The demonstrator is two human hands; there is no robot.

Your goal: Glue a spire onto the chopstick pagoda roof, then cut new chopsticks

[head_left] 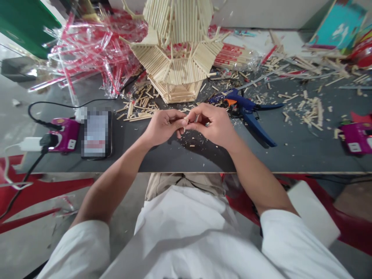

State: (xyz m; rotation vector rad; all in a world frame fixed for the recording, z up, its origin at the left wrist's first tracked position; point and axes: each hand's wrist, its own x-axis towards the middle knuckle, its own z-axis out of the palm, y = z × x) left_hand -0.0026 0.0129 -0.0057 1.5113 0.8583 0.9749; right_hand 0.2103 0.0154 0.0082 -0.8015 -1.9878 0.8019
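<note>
My left hand (165,126) and right hand (214,124) pinch together a tiny pale piece (185,126); I should use light pressure, clear of the stick model (180,71) beyond.

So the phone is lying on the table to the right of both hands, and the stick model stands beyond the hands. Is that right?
Not quite: the side is wrong. The head view shows the phone lying on the table to the left of both the left hand and the right hand. The stick model does stand beyond the hands.
</note>
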